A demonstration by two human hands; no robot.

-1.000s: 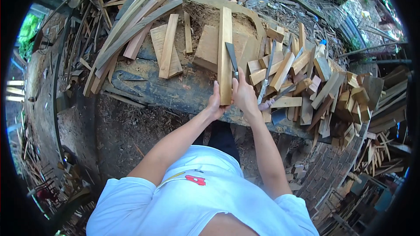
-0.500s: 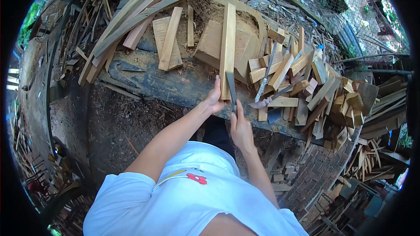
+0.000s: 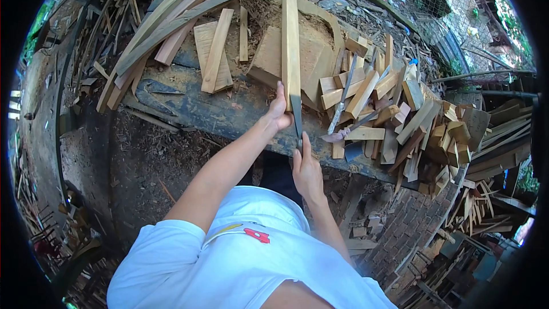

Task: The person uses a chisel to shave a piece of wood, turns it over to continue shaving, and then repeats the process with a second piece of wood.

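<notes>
My left hand (image 3: 278, 110) is closed around the near end of a long squared wooden strip (image 3: 290, 51). That strip points away from me, its far part over a large carved wood block (image 3: 266, 63) on the workbench. In my right hand (image 3: 307, 170) is a knife with a long dark blade (image 3: 297, 115), gripped by its handle. The blade lies along the right side of the strip's near end; whether its edge touches the wood is hard to tell. Just right of the knife, another long blade with a wrapped handle (image 3: 337, 135) rests by the wood pieces.
A heap of short cut wood pieces (image 3: 394, 103) covers the bench's right side. Long boards (image 3: 171, 28) lean across its left end, near a flat board with a strip (image 3: 217, 51) on it. The dark bench edge (image 3: 229, 129) runs in front of me, above chip-strewn ground (image 3: 148, 166).
The wooden strip has shifted slightly away from me and to the left. My right hand has drawn the knife back toward my body. The view has shifted a little too.
</notes>
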